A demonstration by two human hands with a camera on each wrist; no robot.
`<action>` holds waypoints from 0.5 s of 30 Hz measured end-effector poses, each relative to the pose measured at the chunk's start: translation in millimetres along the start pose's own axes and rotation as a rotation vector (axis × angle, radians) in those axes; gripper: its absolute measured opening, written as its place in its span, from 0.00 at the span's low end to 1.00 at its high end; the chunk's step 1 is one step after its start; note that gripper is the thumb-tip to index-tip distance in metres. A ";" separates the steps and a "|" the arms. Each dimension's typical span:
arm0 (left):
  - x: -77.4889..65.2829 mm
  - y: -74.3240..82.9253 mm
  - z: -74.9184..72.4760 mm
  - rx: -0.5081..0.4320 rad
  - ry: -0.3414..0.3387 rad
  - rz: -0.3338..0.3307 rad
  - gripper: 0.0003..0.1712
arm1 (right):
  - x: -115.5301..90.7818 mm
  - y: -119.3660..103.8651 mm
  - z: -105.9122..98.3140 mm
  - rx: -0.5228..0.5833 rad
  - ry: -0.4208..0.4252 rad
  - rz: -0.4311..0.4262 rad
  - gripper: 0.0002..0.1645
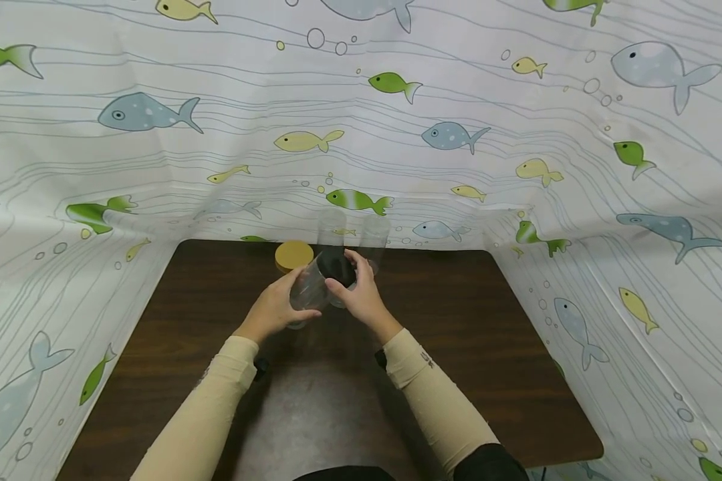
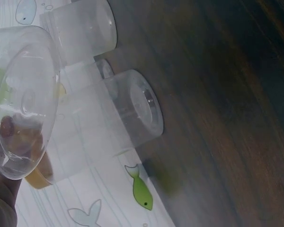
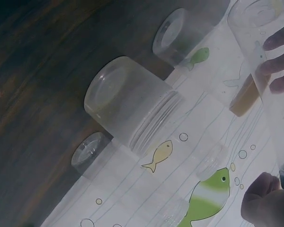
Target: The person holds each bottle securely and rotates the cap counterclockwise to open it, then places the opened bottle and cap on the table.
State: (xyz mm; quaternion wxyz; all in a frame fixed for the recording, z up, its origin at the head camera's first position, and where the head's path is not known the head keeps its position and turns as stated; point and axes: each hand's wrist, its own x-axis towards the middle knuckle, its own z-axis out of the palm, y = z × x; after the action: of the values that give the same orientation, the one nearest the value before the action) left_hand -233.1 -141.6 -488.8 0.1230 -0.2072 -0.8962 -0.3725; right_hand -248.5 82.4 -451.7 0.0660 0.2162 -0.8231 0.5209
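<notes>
Cream sleeves (image 1: pixel 186 421) cross the counter (image 1: pixel 493 374). Toward its far edge, the left hand (image 1: pixel 271 310) curls its fingers round a tilted clear jar (image 1: pixel 307 292); the right hand (image 1: pixel 370 300) grips, apparently, a dark lid (image 1: pixel 337 266) at the jar's mouth.

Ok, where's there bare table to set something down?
Right of the right sleeve, to the right edge of the table; left of the left sleeve; between the sleeves. Crowded at back centre: jars, yellow lid, left hand, right hand.
</notes>
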 end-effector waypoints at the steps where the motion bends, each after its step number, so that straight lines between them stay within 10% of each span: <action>1: -0.3 -0.2 0.1 0.000 -0.002 -0.002 0.60 | -0.8 0.3 -0.1 0.005 0.000 0.008 0.62; 15: -3.6 -3.5 3.7 -0.008 0.003 0.001 0.60 | -2.1 0.5 -2.0 0.177 -0.089 -0.036 0.41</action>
State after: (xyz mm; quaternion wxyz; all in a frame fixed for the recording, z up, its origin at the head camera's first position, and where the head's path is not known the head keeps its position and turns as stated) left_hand -231.8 -142.1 -494.8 0.1238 -0.2078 -0.8945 -0.3761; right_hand -247.1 85.0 -452.0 0.0193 0.2588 -0.7721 0.5801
